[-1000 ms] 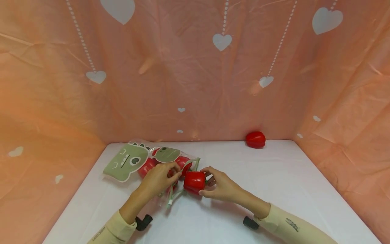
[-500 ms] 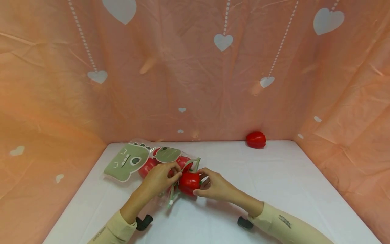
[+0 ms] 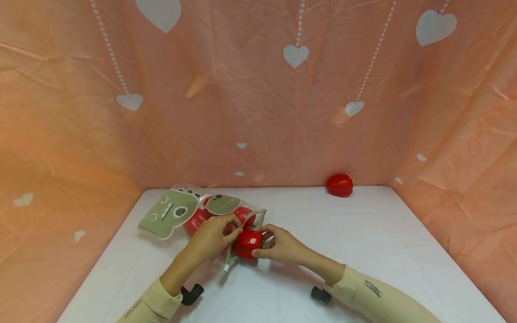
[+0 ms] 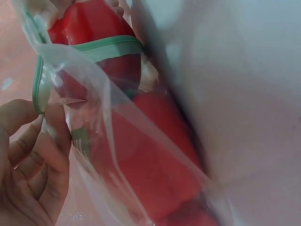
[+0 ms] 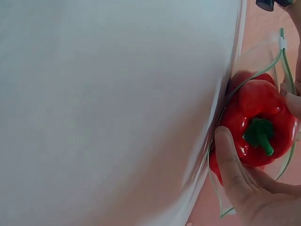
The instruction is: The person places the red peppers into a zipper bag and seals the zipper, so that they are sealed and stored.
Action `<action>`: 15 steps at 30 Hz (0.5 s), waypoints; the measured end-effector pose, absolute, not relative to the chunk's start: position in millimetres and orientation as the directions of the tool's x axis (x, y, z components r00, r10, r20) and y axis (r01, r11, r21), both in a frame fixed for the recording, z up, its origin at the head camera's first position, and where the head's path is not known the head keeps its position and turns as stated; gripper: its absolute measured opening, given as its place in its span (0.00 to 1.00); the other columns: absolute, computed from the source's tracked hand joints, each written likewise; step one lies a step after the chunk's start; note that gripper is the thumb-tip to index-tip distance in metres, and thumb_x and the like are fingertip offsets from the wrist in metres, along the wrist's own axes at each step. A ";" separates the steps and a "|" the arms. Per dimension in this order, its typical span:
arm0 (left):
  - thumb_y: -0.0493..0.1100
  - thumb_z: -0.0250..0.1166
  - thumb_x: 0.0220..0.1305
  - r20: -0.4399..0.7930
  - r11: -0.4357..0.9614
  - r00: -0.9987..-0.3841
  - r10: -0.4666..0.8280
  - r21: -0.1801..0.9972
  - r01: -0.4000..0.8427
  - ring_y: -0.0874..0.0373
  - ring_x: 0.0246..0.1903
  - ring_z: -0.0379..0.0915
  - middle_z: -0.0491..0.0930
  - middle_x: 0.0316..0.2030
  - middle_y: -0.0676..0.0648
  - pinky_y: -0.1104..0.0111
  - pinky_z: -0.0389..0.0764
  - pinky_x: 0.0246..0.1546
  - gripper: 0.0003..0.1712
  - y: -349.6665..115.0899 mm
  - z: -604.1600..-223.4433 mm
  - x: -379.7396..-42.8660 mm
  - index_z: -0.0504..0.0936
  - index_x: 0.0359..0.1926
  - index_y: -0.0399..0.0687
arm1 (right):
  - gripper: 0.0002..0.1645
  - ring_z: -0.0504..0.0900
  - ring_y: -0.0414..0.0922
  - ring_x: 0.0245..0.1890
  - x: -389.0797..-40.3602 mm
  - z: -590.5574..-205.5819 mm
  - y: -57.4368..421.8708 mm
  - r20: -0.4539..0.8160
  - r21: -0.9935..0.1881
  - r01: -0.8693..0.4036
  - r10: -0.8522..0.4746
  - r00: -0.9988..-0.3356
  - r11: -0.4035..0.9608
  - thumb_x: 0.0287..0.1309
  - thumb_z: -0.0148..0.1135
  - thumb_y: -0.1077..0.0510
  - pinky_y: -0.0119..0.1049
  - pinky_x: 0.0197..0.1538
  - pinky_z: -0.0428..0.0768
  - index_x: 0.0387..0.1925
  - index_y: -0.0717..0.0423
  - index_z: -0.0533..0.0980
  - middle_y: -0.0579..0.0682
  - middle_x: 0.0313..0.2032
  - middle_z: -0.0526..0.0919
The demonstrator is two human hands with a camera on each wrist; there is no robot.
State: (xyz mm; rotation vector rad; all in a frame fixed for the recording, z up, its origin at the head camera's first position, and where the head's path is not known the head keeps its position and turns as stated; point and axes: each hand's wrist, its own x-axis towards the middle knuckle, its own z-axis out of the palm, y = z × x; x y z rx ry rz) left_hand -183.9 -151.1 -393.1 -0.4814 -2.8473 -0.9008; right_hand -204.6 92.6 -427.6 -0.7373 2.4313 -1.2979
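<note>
My left hand [image 3: 211, 235] pinches the edge of a clear zip bag [image 3: 155, 222] with a green monster print; the left wrist view shows thumb and fingertips at its green zip strip [image 4: 110, 47]. My right hand [image 3: 284, 246] grips a red bell pepper [image 3: 247, 244] by its stem end, thumb on the near side. The pepper sits in the bag's spread mouth, its front part behind the strip and its green stem [image 5: 259, 134] facing my right palm. Deeper inside lie several red peppers [image 4: 155, 150], seen through the plastic.
Another red bell pepper [image 3: 340, 185] lies at the back right of the white table [image 3: 363, 233]. Orange cloth [image 3: 258, 112] with white hearts hangs round the back and sides. Dark devices [image 3: 192, 294] are at both wrists. A white slider [image 5: 282, 43] sits on the zip strip.
My right hand has moved left with the bell pepper, pushing it from beside the bag's mouth into it. My left hand has stayed at the bag's edge.
</note>
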 end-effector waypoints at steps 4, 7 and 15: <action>0.44 0.76 0.68 0.205 0.769 -0.942 0.267 0.543 0.336 0.63 0.30 0.78 0.86 0.30 0.58 0.70 0.83 0.35 0.07 -150.4 -393.4 -184.0 0.85 0.42 0.54 | 0.37 0.88 0.47 0.44 -204.2 -427.6 91.2 -0.039 -0.858 -0.250 -0.543 -0.839 0.448 0.60 0.79 0.54 0.41 0.47 0.88 0.65 0.65 0.73 0.55 0.50 0.86; 0.44 0.76 0.68 0.198 0.768 -0.944 0.264 0.549 0.331 0.63 0.30 0.78 0.85 0.31 0.58 0.69 0.84 0.35 0.07 -150.1 -393.6 -183.6 0.85 0.42 0.54 | 0.37 0.89 0.48 0.45 -204.7 -429.5 90.6 -0.071 -0.901 -0.175 -0.533 -0.843 0.397 0.61 0.78 0.56 0.42 0.47 0.88 0.64 0.66 0.71 0.57 0.50 0.86; 0.43 0.76 0.69 0.219 0.750 -0.933 0.285 0.556 0.359 0.64 0.29 0.76 0.84 0.29 0.59 0.70 0.81 0.33 0.06 -149.7 -393.2 -183.1 0.84 0.40 0.55 | 0.31 0.91 0.53 0.42 -202.2 -430.4 88.4 -0.097 -0.962 -0.056 -0.521 -0.848 0.269 0.63 0.75 0.61 0.45 0.47 0.89 0.60 0.71 0.68 0.62 0.50 0.83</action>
